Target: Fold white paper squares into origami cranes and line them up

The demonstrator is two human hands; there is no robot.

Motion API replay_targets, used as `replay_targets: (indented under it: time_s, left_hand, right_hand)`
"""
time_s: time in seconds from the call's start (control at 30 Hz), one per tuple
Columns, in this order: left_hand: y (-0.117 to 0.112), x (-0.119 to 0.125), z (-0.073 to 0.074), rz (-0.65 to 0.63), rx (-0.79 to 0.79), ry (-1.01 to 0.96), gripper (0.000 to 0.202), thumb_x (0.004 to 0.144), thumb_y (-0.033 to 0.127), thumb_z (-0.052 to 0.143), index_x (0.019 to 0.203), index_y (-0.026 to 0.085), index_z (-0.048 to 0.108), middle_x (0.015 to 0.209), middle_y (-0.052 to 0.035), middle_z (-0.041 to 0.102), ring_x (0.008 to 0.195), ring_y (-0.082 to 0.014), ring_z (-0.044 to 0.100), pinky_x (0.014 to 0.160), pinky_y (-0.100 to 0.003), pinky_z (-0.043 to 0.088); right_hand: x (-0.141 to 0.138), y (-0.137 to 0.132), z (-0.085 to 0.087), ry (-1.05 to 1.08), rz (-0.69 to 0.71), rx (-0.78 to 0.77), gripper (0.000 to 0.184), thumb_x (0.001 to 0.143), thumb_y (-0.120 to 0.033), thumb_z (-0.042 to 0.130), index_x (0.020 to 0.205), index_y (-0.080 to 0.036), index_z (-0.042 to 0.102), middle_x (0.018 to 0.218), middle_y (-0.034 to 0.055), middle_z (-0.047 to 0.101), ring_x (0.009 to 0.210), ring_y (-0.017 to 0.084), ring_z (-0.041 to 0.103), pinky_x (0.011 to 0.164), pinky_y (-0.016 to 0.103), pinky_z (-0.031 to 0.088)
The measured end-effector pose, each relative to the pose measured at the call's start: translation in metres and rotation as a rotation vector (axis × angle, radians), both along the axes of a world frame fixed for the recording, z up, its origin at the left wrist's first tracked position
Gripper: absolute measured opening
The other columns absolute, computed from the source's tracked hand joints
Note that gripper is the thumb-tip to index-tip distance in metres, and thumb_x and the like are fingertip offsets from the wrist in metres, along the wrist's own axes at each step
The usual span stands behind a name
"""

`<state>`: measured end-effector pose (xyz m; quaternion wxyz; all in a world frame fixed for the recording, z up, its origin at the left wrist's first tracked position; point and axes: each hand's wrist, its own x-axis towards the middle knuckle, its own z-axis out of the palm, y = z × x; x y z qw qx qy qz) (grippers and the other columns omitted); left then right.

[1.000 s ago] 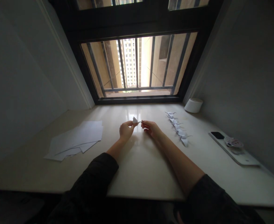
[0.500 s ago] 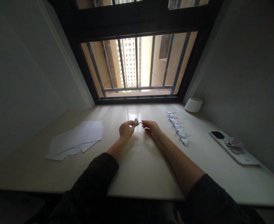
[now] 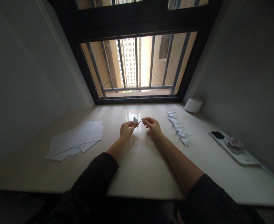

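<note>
Between my hands, above the white sill, is a small folded paper crane (image 3: pixel 135 119) with a pointed flap standing up. My left hand (image 3: pixel 127 128) pinches its body between thumb and fingers. With thumb and forefinger, my right hand (image 3: pixel 152 124) grips the thin tip that sticks out to the right. A row of several finished paper cranes (image 3: pixel 177 127) stands to the right of my right hand. On the left lies a loose stack of white paper sheets (image 3: pixel 81 135), some overlapping askew.
A phone (image 3: pixel 233 151) with a round grip on its back lies at the right by the wall. A white round container (image 3: pixel 193 105) stands in the far right corner. The dark window frame (image 3: pixel 139 100) borders the sill (image 3: pixel 144 174) at the back.
My right hand has risen slightly, and the thin tip it holds now angles upward. The crane's flap has tilted a little to the left. Everything else lies as before.
</note>
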<state>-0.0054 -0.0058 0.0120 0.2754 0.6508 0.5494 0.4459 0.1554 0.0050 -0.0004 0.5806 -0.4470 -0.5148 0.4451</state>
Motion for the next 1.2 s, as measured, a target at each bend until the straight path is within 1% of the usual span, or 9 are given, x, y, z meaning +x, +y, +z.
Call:
replay_targets:
  time_s: [0.1,0.2,0.37,0.53,0.67,0.8,0.93,1.03,1.2]
  left_hand:
    - [0.001,0.0,-0.002,-0.014,-0.025,-0.047,0.027,0.073,0.043,0.063,0.076,0.019,0.073,0.076,-0.0049,0.072,0.072,-0.0183,0.065,0.063,-0.026,0.045]
    - [0.001,-0.001,-0.003,-0.011,-0.035,-0.056,0.029,0.072,0.045,0.062,0.077,0.018,0.073,0.077,-0.0052,0.072,0.072,-0.0183,0.065,0.063,-0.026,0.045]
    - [0.003,-0.002,-0.005,-0.018,-0.037,-0.079,0.031,0.071,0.046,0.063,0.078,0.018,0.073,0.077,-0.0054,0.072,0.073,-0.0187,0.065,0.063,-0.026,0.044]
    - [0.004,-0.001,-0.007,-0.024,-0.039,-0.093,0.033,0.071,0.049,0.063,0.077,0.018,0.073,0.076,-0.0049,0.072,0.073,-0.0185,0.065,0.062,-0.026,0.043]
    - [0.002,0.0,-0.006,-0.038,-0.04,-0.103,0.033,0.071,0.049,0.063,0.076,0.018,0.073,0.076,-0.005,0.072,0.073,-0.0185,0.065,0.063,-0.025,0.043]
    - [0.0,0.001,-0.004,-0.016,-0.05,-0.08,0.031,0.07,0.047,0.063,0.075,0.018,0.073,0.076,-0.0059,0.072,0.071,-0.0186,0.065,0.063,-0.025,0.043]
    - [-0.002,0.002,-0.002,-0.012,-0.052,-0.053,0.03,0.07,0.047,0.064,0.074,0.018,0.073,0.074,-0.0058,0.072,0.069,-0.0185,0.064,0.062,-0.026,0.043]
    - [-0.003,0.002,-0.001,-0.011,-0.054,-0.047,0.031,0.07,0.047,0.064,0.074,0.018,0.073,0.074,-0.0058,0.072,0.068,-0.0183,0.064,0.061,-0.026,0.043]
    - [-0.002,0.002,-0.001,-0.004,-0.058,-0.057,0.031,0.07,0.047,0.063,0.072,0.017,0.073,0.074,-0.0065,0.072,0.069,-0.0186,0.064,0.061,-0.026,0.043]
  right_hand:
    - [0.0,-0.002,0.002,-0.105,-0.08,0.097,0.033,0.064,-0.052,0.068,0.077,-0.021,0.072,0.079,0.0055,0.07,0.073,0.019,0.06,0.061,0.029,0.042]
    - [0.0,-0.005,0.004,-0.174,-0.119,0.163,0.03,0.068,-0.05,0.066,0.078,-0.023,0.074,0.085,0.0056,0.071,0.077,0.02,0.061,0.062,0.029,0.041]
    - [-0.001,-0.009,0.006,-0.273,-0.184,0.256,0.028,0.073,-0.049,0.063,0.08,-0.025,0.074,0.08,0.0052,0.07,0.069,0.018,0.059,0.058,0.029,0.04]
    - [-0.001,-0.011,0.007,-0.342,-0.215,0.313,0.029,0.076,-0.048,0.06,0.078,-0.023,0.074,0.075,0.0049,0.069,0.069,0.018,0.058,0.06,0.029,0.042]
    - [-0.002,-0.011,0.006,-0.37,-0.235,0.355,0.026,0.078,-0.043,0.059,0.075,-0.021,0.073,0.074,0.0046,0.069,0.069,0.017,0.058,0.06,0.029,0.043]
    - [-0.001,-0.008,0.003,-0.381,-0.23,0.341,0.025,0.078,-0.042,0.057,0.075,-0.021,0.071,0.077,0.0046,0.069,0.068,0.017,0.059,0.06,0.029,0.043]
    - [0.0,-0.003,-0.001,-0.385,-0.205,0.269,0.027,0.078,-0.044,0.057,0.075,-0.02,0.071,0.077,0.0053,0.07,0.07,0.018,0.06,0.061,0.029,0.043]
    - [0.0,0.0,-0.004,-0.352,-0.194,0.206,0.029,0.076,-0.046,0.058,0.077,-0.019,0.071,0.078,0.0058,0.07,0.071,0.019,0.061,0.061,0.029,0.043]
    - [0.001,0.001,-0.003,-0.279,-0.186,0.157,0.032,0.074,-0.049,0.06,0.081,-0.019,0.072,0.081,0.0062,0.071,0.073,0.019,0.062,0.062,0.029,0.042]
